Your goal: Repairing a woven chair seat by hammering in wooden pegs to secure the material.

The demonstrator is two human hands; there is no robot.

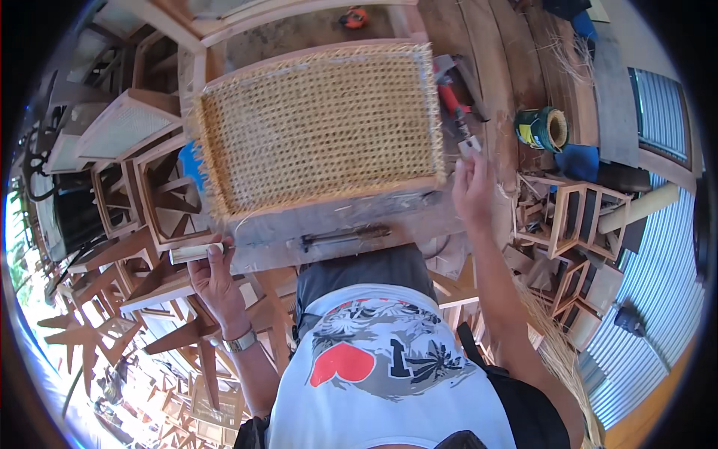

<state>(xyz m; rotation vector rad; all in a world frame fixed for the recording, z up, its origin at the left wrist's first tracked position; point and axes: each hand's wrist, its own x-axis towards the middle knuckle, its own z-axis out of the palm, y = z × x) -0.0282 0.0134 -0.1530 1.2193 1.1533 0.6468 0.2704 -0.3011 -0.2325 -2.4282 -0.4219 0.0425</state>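
A wooden frame covered with woven cane webbing (pixel 321 127) lies on the workbench, its frayed cane ends sticking out along the edges. My left hand (pixel 215 280), wearing a metal-banded watch, is closed around a short pale piece of wood (pixel 196 252) left of the bench's near edge. Beside the frame's right edge, my right hand (pixel 473 187) has its fingers together at the metal end of a red-handled tool (pixel 454 105); its exact kind is unclear. A dark, long metal tool (pixel 344 237) rests on the bench between the frame and my body.
An orange-and-black tape measure (pixel 354 17) lies beyond the frame. At the right stands a green tin (pixel 540 129) with a roll inside. Wooden chair frames (pixel 161 191) crowd the left side, and more frames (pixel 580 217) are stacked at right. Loose cane strands (pixel 553 329) hang beside my right arm.
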